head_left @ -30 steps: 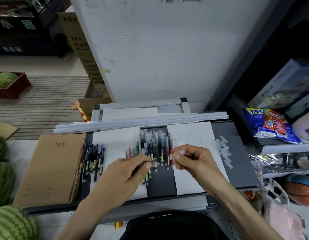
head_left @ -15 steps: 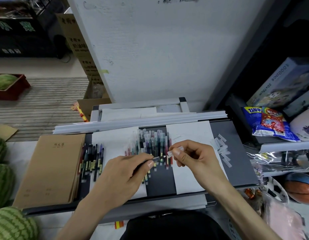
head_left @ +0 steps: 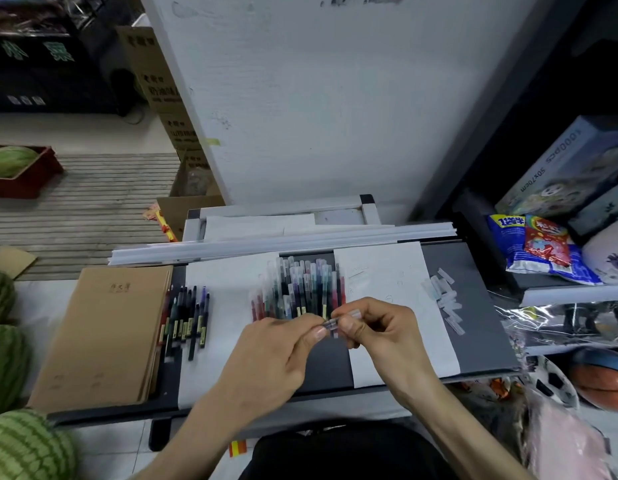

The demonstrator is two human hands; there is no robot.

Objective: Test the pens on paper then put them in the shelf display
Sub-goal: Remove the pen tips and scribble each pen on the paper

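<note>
The main risk is lying in the small clear cap (head_left: pixel 351 314): it is being pinched only at the fingertips, so a slip could be sending it down among the loose caps (head_left: pixel 446 303) at the right of the worktop (head_left: pixel 480 327), or off the edge altogether. Both hands are hovering just over the near end of the pile (head_left: pixel 300 289) of coloured pens, so a careless wrist could be nudging those out of their row and mixing untested ones with the dark pens (head_left: pixel 188 317) lying apart on the left sheet. A bare tip could also be smearing ink on the fingers instead of on the paper (head_left: pixel 380 271) just beyond the right hand. As for the grip, the left hand (head_left: pixel 266 358) is closing thumb and forefinger tightly on the barrel of one pen (head_left: pixel 330 323), its other fingers curling under. The right hand (head_left: pixel 383 334) is pinching the cap at that pen's other end, fingers bent close. The pen is being held between the two hands, just above the pile and clear of the paper. Fingers are covering the joint, so whether the cap is seated or parting I cannot tell.
</note>
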